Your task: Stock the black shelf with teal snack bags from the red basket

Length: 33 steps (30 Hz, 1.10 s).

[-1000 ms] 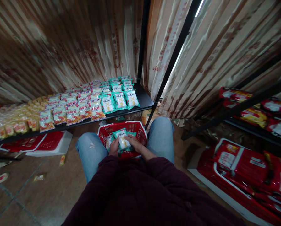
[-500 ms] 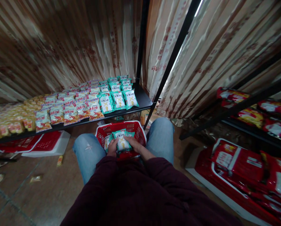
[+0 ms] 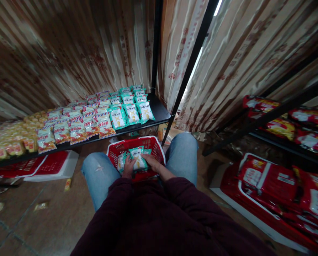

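A red plastic basket (image 3: 148, 142) sits between my knees and holds green snack packets. Both hands grip one green snack packet (image 3: 138, 159) over the basket. My left hand (image 3: 128, 167) has its fingers closed on the packet's left edge. Closed on the right edge is my right hand (image 3: 153, 164). Another green packet (image 3: 121, 160) lies under them at the basket's left side.
A low black shelf (image 3: 163, 113) ahead carries rows of green, red-and-white and yellow snack packets. Black shelf posts (image 3: 190, 69) rise just beyond the basket. Red packets fill a shelf and a tray (image 3: 268, 185) on my right. A flat red tray (image 3: 52, 163) lies on the floor, left.
The view has drifted slightly, so everything sits a little further left. Both hands stay on the green packet over the basket.
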Motion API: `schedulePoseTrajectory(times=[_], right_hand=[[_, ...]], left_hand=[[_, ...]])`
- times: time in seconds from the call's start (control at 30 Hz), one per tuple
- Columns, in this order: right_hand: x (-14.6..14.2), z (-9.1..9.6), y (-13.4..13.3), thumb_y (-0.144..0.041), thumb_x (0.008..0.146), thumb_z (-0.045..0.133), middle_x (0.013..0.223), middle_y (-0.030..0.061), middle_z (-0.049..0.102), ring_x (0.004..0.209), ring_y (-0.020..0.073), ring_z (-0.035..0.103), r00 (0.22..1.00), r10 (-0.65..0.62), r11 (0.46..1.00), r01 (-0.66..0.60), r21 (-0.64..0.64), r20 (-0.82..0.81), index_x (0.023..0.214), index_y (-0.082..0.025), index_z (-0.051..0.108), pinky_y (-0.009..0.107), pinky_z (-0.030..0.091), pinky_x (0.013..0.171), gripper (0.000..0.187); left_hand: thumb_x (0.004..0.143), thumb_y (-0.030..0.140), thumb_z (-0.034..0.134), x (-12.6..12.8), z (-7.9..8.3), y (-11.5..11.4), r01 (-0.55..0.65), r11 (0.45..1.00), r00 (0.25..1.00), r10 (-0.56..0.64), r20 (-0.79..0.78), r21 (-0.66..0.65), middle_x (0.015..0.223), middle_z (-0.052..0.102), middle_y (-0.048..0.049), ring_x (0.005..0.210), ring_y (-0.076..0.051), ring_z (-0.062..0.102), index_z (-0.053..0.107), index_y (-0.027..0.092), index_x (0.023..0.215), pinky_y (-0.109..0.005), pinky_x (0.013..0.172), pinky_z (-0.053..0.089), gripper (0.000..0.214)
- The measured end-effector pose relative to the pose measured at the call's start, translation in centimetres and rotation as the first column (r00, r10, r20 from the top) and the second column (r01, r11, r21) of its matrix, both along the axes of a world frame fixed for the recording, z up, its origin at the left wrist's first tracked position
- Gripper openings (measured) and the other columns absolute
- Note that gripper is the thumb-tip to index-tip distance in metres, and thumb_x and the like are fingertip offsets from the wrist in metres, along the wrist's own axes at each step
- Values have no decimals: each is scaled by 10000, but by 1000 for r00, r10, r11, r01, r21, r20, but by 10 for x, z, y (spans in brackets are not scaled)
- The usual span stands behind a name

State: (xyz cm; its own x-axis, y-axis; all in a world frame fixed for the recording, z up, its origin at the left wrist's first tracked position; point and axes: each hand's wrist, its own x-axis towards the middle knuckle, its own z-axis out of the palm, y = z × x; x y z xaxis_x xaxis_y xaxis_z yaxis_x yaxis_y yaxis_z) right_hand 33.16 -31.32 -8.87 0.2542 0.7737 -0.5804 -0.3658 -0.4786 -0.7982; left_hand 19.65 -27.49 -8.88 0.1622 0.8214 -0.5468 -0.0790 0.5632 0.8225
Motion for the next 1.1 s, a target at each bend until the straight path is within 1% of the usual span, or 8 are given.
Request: schedulePoseTrajectory(times=[0.17, 0.3, 0.37, 0.5, 0.67, 0.9, 1.0, 1.1], right_hand=[[1, 1, 1, -377, 815, 617, 771, 51, 719, 651, 156, 652, 999, -21, 1000, 21, -2, -37, 845, -145, 670, 271, 521, 631, 240], [1, 4, 2, -387, 784, 647, 773, 46, 714, 655, 153, 646, 998, -68, 998, 68, -1, -19, 855, -148, 657, 263, 515, 619, 250], [1, 6, 1, -400, 767, 662, 771, 30, 705, 648, 144, 636, 996, -85, 996, 85, 11, -4, 861, -157, 654, 248, 504, 606, 261], [1, 12, 1, -418, 772, 647, 681, -18, 660, 571, 105, 579, 996, -84, 996, 84, 34, 18, 914, -187, 662, 200, 449, 531, 271], [1, 17, 2, -334, 783, 623, 710, -22, 661, 604, 85, 563, 999, -37, 996, 37, 87, 1, 983, -206, 686, 183, 430, 563, 245], [3, 10, 2, -260, 710, 613, 821, -8, 700, 675, 116, 565, 994, 49, 976, -68, 205, 99, 992, -209, 719, 242, 455, 671, 306], [4, 4, 3, -264, 706, 601, 792, 3, 699, 701, 138, 582, 987, 57, 973, -88, 212, 149, 973, -194, 728, 272, 467, 712, 304], [5, -2, 4, -283, 698, 619, 920, 17, 710, 865, 172, 612, 980, 14, 969, -62, 237, 198, 942, -206, 732, 312, 460, 844, 280]], left_hand=[[655, 251, 766, 2, 8, 0, 16, 999, 999, -14, -43, 51, 1357, 507, -154, 1105, -255, 600, 497, 185, 1285, -330, 893, 496, 688], [643, 222, 763, 2, 14, 0, 59, 995, 998, -56, -43, 76, 1278, 575, -145, 1056, -271, 624, 560, 174, 1224, -352, 885, 503, 617], [648, 201, 752, 3, 15, -1, 80, 993, 997, -77, -28, 87, 1226, 610, -142, 1095, -281, 603, 581, 157, 1198, -357, 919, 487, 578], [719, 241, 698, 4, 16, -3, 77, 993, 997, -78, 2, 94, 1274, 586, -111, 1202, -249, 532, 577, 183, 1195, -335, 978, 451, 495], [731, 379, 689, 4, 20, -5, 106, 990, 991, -112, 69, 89, 1133, 656, -103, 1025, -231, 625, 576, 187, 1188, -329, 861, 513, 508], [608, 315, 776, 1, 15, -5, 100, 995, 994, -98, 57, -31, 961, 689, -48, 792, -168, 649, 614, 234, 1122, -263, 685, 513, 545], [627, 323, 743, 1, 10, -5, 75, 996, 994, -71, 79, -45, 880, 689, -23, 729, -147, 642, 612, 242, 1115, -248, 651, 508, 511], [659, 289, 680, 3, 8, -4, 35, 998, 992, -28, 126, -57, 845, 689, -2, 701, -137, 643, 606, 243, 1109, -245, 647, 513, 458]])
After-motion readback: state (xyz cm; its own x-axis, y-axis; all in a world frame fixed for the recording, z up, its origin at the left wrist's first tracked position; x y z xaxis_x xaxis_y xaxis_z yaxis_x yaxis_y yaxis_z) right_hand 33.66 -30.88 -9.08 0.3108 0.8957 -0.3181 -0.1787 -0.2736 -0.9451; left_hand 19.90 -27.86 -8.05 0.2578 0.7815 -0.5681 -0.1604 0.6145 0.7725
